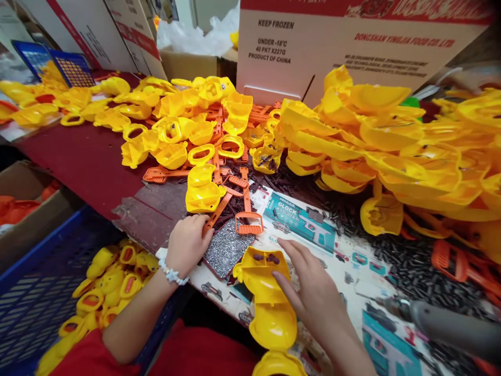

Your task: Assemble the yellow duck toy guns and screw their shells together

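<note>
At the table's near edge [135, 225], your left hand [186, 244] pinches an orange strip [218, 210], your right hand [315, 284] spreads over 1 unclosed yellow shell [270, 305], and crated pieces [111, 283] seem assembled.

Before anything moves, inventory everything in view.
Table: one, dark red, centre
Crate: one, blue, lower left
Yellow parts: many, yellow, table, crate
Orange parts: several, orange, among yellow
Black bits: countless, black, table's right
Metal bits: countless, silver, near edge
Printed paper: uncounted, white, teal, tabletop
Screwdriver: one, grey, table's right
Cartons: several, white-red and brown, back, left
Plastic: one heap, whitish, back
Basket: count unclear, blue, upper left
Bracelet: one, pale, left wrist
Left grip: one, bare, on orange part
Right grip: one, bare, over yellow part
</note>
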The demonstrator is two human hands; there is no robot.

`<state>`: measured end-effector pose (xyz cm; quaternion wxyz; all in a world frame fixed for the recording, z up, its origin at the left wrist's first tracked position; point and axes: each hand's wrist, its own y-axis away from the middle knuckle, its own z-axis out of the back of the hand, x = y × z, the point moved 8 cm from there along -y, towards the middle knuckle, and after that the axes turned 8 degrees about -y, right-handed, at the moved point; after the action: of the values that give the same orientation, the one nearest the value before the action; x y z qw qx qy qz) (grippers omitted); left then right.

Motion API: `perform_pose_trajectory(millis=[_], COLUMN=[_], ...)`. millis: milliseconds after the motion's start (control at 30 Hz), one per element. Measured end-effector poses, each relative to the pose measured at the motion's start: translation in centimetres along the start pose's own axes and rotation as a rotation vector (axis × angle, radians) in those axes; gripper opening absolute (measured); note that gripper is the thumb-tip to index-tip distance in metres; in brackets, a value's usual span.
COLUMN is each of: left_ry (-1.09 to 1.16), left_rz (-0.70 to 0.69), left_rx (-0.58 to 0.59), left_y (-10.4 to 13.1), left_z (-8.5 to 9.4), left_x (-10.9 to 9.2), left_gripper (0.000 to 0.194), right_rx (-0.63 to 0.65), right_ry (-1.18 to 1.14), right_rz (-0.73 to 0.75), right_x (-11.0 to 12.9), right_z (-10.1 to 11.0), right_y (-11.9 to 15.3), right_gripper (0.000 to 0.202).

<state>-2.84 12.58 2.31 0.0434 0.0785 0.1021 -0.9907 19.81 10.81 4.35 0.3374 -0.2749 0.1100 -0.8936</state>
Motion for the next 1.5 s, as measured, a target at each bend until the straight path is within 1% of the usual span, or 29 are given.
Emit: perform_pose_trajectory(millis=[67, 133, 233, 267, 333, 367, 400, 433, 467, 500, 533, 567, 600, 633, 667, 733, 800, 900, 1000, 1067, 1133, 1200, 1300, 1367, 1400, 1433, 1500], left_ry=[0.022, 0.060, 0.213, 0.293, 0.451, 0.516, 0.570, 0.628, 0.696, 0.772, 0.844, 0.908, 0.954, 0.970, 0.953, 0.835, 0.678, 0.534, 0.491, 0.489, 0.502, 0.520, 0.540, 0.543, 0.543, 0.542, 0.538], left_rz=[0.031, 0.059, 0.107, 0.137, 0.166, 0.125, 0.023, -0.132, -0.316, -0.494, -0.620, -0.684, -0.687, -0.641, -0.572, -0.469, -0.463, -0.509, -0.489, -0.468, -0.458, -0.448, -0.418, -0.403, -0.403, -0.406, -0.423], left_rx=[-0.021, -0.051, -0.114, -0.159, -0.261, -0.275, -0.244, -0.163, -0.047, 0.076, 0.174, 0.228, 0.242, 0.222, 0.180, 0.099, 0.083, 0.155, 0.193, 0.191, 0.186, 0.179, 0.182, 0.191, 0.194, 0.195, 0.195], left_y=[0.2, 0.5, 1.6, 2.1, 3.1, 3.3, 3.3, 3.3, 3.4, 3.7, 4.0, 4.1, 3.8, 3.3, 2.7, 1.8, 1.5, 1.7, 1.9, 2.0, 2.2, 2.2, 2.2, 2.2, 2.2, 2.3, 2.4], left_z=[0.3, 0.9, 2.2, 2.8, 4.1, 4.6, 4.9, 5.0, 4.8, 4.6, 4.4, 4.1, 3.7, 3.2, 2.6, 1.3, 0.0, -1.7, -2.6, -2.8, -2.9, -3.0, -3.2, -3.3, -3.4, -3.4, -3.3], left_x=[0.1, 0.3, 0.8, 0.9, 0.7, -0.1, -1.7, -3.9, -6.4, -8.9, -10.9, -12.3, -13.2, -13.6, -13.8, -14.0, -14.8, -16.1, -16.5, -16.3, -16.2, -16.0, -15.8, -15.7, -15.7, -15.7, -15.9], left_gripper=[0.019, 0.020, 0.020, 0.020, 0.016, 0.013, 0.012, 0.012, 0.013, 0.014, 0.014, 0.015, 0.015, 0.017, 0.019, 0.028, 0.040, 0.054, 0.054, 0.052, 0.052, 0.051, 0.050, 0.051, 0.051, 0.052, 0.052], right_rx=[0.043, 0.000, -0.087, -0.122, -0.262, -0.346, -0.413, -0.430, -0.376, -0.263, -0.131, -0.012, 0.090, 0.167, 0.209, 0.228, 0.201, 0.123, 0.062, 0.087, 0.134, 0.106, 0.001, -0.047, -0.067, -0.079, -0.058], right_ry=[-0.004, 0.018, 0.071, 0.080, 0.107, 0.134, 0.175, 0.216, 0.248, 0.264, 0.258, 0.236, 0.204, 0.164, 0.125, 0.042, -0.040, -0.061, 0.047, 0.103, 0.084, -0.035, -0.348, -0.479, -0.461, -0.382, -0.086], right_rz=[-0.038, -0.113, -0.201, -0.216, -0.209, -0.165, -0.095, -0.018, 0.054, 0.112, 0.137, 0.121, 0.079, 0.014, -0.066, -0.254, -0.370, -0.380, -0.372, -0.363, -0.354, -0.374, -0.485, -0.549, -0.548, -0.521, -0.448], right_x=[-0.8, -2.1, -3.5, -3.4, -2.3, -1.1, 0.4, 2.0, 3.4, 4.4, 4.9, 4.9, 4.6, 4.0, 3.3, 1.9, 1.4, 1.8, 1.7, 1.3, 0.9, 0.5, -0.3, -0.5, -0.3, 0.1, 1.2], right_z=[-0.8, -0.4, 1.4, 2.2, 4.7, 6.0, 7.1, 7.7, 7.7, 7.0, 6.1, 5.2, 4.5, 3.8, 3.4, 3.0, 2.7, 2.1, 1.4, 0.9, 0.6, 1.2, 2.4, 2.3, 2.2, 2.1, 1.5], right_y=[0.4, 1.0, 1.8, 2.1, 3.0, 3.6, 4.3, 5.0, 5.6, 6.1, 6.7, 7.3, 8.0, 8.7, 9.3, 10.0, 10.0, 9.1, 8.5, 8.5, 8.5, 8.2, 7.7, 7.5, 7.3, 7.1, 6.7], right_gripper=[0.034, 0.032, 0.033, 0.036, 0.038, 0.040, 0.046, 0.052, 0.053, 0.047, 0.037, 0.031, 0.032, 0.034, 0.036, 0.037, 0.038, 0.040, 0.039, 0.039, 0.040, 0.039, 0.037, 0.036, 0.035, 0.034, 0.035])
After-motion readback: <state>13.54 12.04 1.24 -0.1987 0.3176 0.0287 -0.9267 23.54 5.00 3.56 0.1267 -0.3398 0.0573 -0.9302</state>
